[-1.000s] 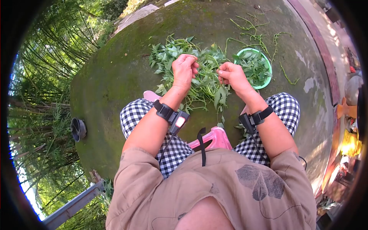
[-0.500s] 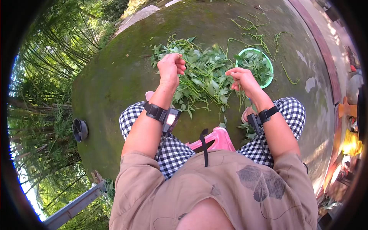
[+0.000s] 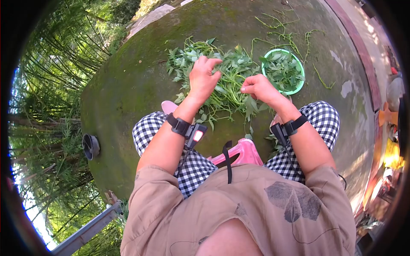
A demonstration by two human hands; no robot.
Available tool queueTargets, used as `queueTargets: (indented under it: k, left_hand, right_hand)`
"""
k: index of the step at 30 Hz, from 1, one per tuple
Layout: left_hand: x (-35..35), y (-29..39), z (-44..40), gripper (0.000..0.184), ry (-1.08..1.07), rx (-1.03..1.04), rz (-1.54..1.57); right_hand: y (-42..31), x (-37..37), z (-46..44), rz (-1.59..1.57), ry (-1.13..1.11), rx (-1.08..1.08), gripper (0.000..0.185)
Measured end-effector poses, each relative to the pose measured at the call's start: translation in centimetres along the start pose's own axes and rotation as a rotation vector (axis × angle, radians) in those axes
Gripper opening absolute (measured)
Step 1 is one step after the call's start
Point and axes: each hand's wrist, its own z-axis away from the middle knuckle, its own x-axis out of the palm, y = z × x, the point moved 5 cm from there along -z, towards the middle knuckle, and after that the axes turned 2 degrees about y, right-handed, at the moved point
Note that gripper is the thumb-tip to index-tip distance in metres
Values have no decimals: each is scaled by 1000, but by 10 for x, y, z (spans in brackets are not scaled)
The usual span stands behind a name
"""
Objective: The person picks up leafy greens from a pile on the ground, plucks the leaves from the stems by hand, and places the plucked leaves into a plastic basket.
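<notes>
A heap of leafy green stems lies on the mossy ground in front of me. My left hand is over the left part of the heap, thumb and fingers apart, with nothing visible between them. My right hand is pinched at the heap's right side on a leafy stem, whose leaves hang below the fingers. To the right of the heap, close to my right hand, a round green-rimmed basket holds picked leaves.
Bare stems lie scattered beyond the basket. A pink stool shows between my knees. At the far left stands a dark pot, with bamboo behind it. Assorted objects line the right edge.
Since half a second ago, my left hand has moved right and its fingers have spread. My right hand has shifted slightly left, back to the heap.
</notes>
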Motion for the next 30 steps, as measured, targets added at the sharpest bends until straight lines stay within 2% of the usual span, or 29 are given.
queueTargets:
  k: [1, 4, 8, 11, 15, 21, 24, 27, 30]
  left_hand:
    - [4, 7, 3, 26, -131, -27, 85]
    - [15, 21, 10, 24, -127, 224, -173]
    - [13, 25, 14, 10, -126, 257, -395]
    - [20, 25, 17, 4, -168, 297, -407]
    - [36, 23, 27, 7, -395, 244, -298]
    - [41, 11, 26, 11, -296, 235, 13]
    - [41, -1, 23, 10, -314, -14, 337]
    - [46, -14, 28, 8, -345, -592, 721]
    - [46, -7, 31, 8, -270, -779, 911]
  right_hand:
    - [1, -2, -1, 52, 1, 13, 15]
    - [1, -3, -4, 332, 77, -166, 17]
    - [4, -2, -5, 386, 86, -127, 18]
    - [6, -3, -6, 373, 72, -129, 18]
    - [2, -4, -4, 318, 69, -150, 14]
    - [-4, -7, -3, 185, 115, -102, 18]
    - [-8, -7, 0, 167, 133, -121, 17]
    - [-8, -1, 0, 133, 114, -136, 16]
    - [-5, 6, -2, 81, 104, -107, 15]
